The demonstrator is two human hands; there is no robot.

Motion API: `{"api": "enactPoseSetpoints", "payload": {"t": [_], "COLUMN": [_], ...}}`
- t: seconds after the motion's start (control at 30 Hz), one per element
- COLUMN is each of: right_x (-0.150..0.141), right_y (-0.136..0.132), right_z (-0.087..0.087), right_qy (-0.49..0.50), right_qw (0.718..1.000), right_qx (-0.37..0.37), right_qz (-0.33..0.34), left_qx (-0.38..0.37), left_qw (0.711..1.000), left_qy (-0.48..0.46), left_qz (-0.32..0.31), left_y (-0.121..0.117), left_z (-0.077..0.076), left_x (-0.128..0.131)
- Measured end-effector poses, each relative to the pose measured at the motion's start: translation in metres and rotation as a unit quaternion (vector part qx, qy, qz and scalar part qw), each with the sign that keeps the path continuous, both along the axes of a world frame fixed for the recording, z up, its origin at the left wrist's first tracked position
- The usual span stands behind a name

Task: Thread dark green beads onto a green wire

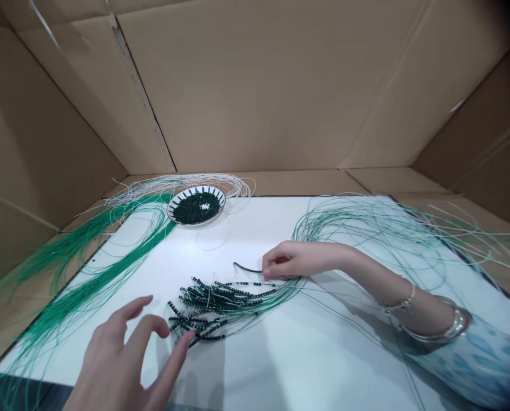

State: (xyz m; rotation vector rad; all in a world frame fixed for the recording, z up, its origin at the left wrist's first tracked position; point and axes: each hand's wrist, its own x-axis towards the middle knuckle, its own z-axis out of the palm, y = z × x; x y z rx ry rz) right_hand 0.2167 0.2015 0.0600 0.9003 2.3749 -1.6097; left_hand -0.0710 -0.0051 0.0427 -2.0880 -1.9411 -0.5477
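My right hand (286, 260) is closed in a pinch at one end of a short strand of dark beads (248, 268), which sticks out to the left of the fingertips. My left hand (130, 348) has its fingers spread, with the thumb tip beside or touching the lower part of a pile of beaded strands (216, 297). Dark green or black beads fill the left ends of those strands. Their bare green threads (314, 225) run right, under my right hand, and curl over the board's far right side.
A patterned plate (174, 218) full of small dark beads stands at the back. Bundles of green cord (96, 285) lie along the left, with white cord (237, 184) behind the plate. Cardboard walls (263, 85) enclose the white board (255, 222) at the back and sides.
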Motion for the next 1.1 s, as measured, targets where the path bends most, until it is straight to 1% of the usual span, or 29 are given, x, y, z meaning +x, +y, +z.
{"api": "enactPoseSetpoints", "payload": {"t": [0.07, 0.1, 0.13, 0.2, 0.27, 0.33, 0.37, 0.43, 0.53, 0.67, 0.73, 0.8, 0.97, 1.1], "right_x": [0.0, 0.0, 0.001, 0.003, 0.006, 0.01, 0.011, 0.014, 0.015, 0.011, 0.008, 0.007, 0.011, 0.016], "right_y": [-0.001, -0.002, -0.002, -0.003, -0.003, -0.004, -0.005, -0.006, -0.006, -0.007, -0.009, -0.01, -0.01, -0.009], "right_z": [0.003, 0.005, 0.008, 0.013, 0.019, 0.024, 0.026, 0.027, 0.024, 0.015, 0.013, 0.014, 0.026, 0.033], "right_qy": [0.006, 0.006, 0.006, 0.002, -0.008, -0.027, -0.039, -0.057, -0.069, -0.077, -0.068, -0.051, -0.024, -0.026], "right_qw": [1.0, 1.0, 1.0, 0.999, 0.999, 0.999, 0.998, 0.997, 0.995, 0.994, 0.994, 0.995, 0.996, 0.997], "right_qx": [-0.002, -0.002, 0.0, 0.011, 0.023, 0.036, 0.043, 0.054, 0.054, 0.063, 0.076, 0.083, 0.072, 0.061], "right_qz": [-0.016, -0.023, -0.028, -0.033, -0.027, -0.012, -0.003, 0.014, 0.038, 0.047, 0.039, 0.037, 0.04, 0.043], "left_qx": [0.039, 0.057, 0.062, 0.01, -0.087, -0.133, -0.139, -0.143, -0.148, -0.166, -0.175, -0.18, -0.198, -0.22], "left_qw": [0.998, 0.997, 0.997, 0.994, 0.982, 0.973, 0.972, 0.971, 0.971, 0.966, 0.964, 0.963, 0.962, 0.953], "left_qy": [0.043, 0.038, 0.021, -0.006, -0.012, 0.007, 0.01, 0.013, -0.002, -0.036, -0.052, -0.064, -0.093, -0.139], "left_qz": [-0.004, -0.019, -0.048, -0.108, -0.166, -0.186, -0.189, -0.189, -0.189, -0.194, -0.195, -0.19, -0.163, -0.155], "left_y": [0.015, 0.024, 0.034, 0.053, 0.072, 0.087, 0.092, 0.098, 0.101, 0.105, 0.106, 0.108, 0.109, 0.107], "left_z": [0.011, 0.014, 0.017, 0.018, 0.013, 0.006, 0.002, -0.006, -0.014, -0.019, -0.015, -0.008, 0.014, 0.02], "left_x": [0.017, 0.03, 0.044, 0.077, 0.108, 0.129, 0.135, 0.138, 0.132, 0.125, 0.124, 0.123, 0.108, 0.09]}}
